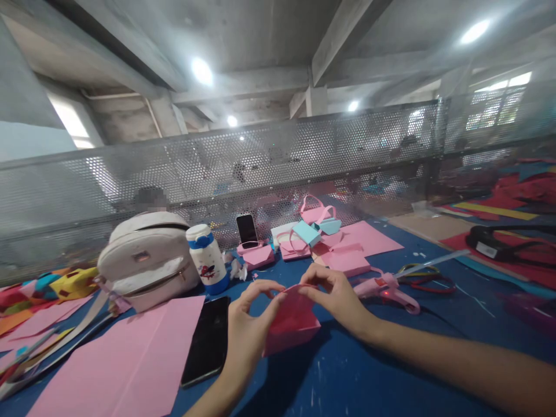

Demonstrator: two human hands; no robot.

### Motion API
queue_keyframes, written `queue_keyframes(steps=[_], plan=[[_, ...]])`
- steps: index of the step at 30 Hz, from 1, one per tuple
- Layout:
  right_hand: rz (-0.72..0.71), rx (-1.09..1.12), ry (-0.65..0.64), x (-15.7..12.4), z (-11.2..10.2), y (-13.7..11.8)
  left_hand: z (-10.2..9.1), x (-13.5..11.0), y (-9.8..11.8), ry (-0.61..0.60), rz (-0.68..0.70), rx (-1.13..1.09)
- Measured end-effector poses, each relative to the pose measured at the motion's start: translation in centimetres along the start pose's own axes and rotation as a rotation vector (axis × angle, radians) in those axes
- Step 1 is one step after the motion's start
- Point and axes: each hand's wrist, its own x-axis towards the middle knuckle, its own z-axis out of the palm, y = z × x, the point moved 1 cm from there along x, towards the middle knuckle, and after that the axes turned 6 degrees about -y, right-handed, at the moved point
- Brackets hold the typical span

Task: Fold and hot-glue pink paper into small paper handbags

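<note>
A small pink folded-paper box [292, 325] stands on the blue table [347, 370] in front of me. My left hand [248, 315] grips its left side, thumb and fingers pinched at the top edge. My right hand [336, 295] pinches the box's upper rim from the right. A black phone [207, 340] lies flat just left of my left hand. Right of my right hand lies a pink glue gun [388, 289].
Large pink paper sheets [125, 359] cover the left. A white bag [145, 258] and a white-and-blue bottle [207, 258] stand behind. Further back are a propped phone [247, 230], finished pink and blue paper bags [313, 231], and a perforated metal screen [278, 168]. Scissors [428, 272] lie at the right.
</note>
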Motion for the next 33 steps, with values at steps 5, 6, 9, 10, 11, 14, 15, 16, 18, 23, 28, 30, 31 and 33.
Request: queue_keyframes(steps=[5,6,9,10,11,14,15,16,18,23,28,30,31,33], plan=[[-0.025,-0.028,-0.015,-0.06,0.02,-0.13,-0.02,-0.04,0.08,0.011,0.005,0.000],[-0.029,-0.033,-0.016,-0.07,0.02,-0.15,-0.02,-0.04,0.07,0.012,0.005,0.002],[-0.047,-0.041,-0.017,-0.12,0.02,-0.18,0.00,-0.05,0.01,0.006,0.012,0.011],[-0.053,-0.043,-0.018,-0.14,0.03,-0.18,0.01,-0.05,0.00,0.003,0.014,0.017],[-0.058,-0.044,-0.019,-0.16,0.05,-0.18,0.02,-0.05,0.00,0.001,0.015,0.023],[-0.067,-0.046,-0.021,-0.22,0.14,-0.16,0.09,-0.01,0.02,-0.004,0.011,0.037],[-0.068,-0.046,-0.021,-0.24,0.17,-0.15,0.12,0.01,0.03,-0.007,0.009,0.040],[-0.068,-0.045,-0.020,-0.25,0.21,-0.13,0.15,0.02,0.04,-0.011,0.007,0.041],[-0.067,-0.042,-0.021,-0.28,0.26,-0.09,0.20,0.01,0.05,-0.021,0.003,0.041],[-0.071,-0.047,-0.029,-0.30,0.29,-0.10,0.20,-0.19,0.09,-0.037,-0.003,0.048],[-0.084,-0.074,-0.040,-0.35,0.33,-0.31,0.21,-0.29,0.16,-0.027,0.018,0.065],[-0.095,-0.077,-0.037,-0.42,0.38,-0.37,0.24,-0.30,0.09,-0.028,0.024,0.056],[-0.100,-0.078,-0.037,-0.46,0.42,-0.39,0.25,-0.33,0.04,-0.030,0.026,0.049],[-0.105,-0.080,-0.040,-0.55,0.49,-0.44,0.25,-0.41,-0.08,-0.035,0.025,0.039]])
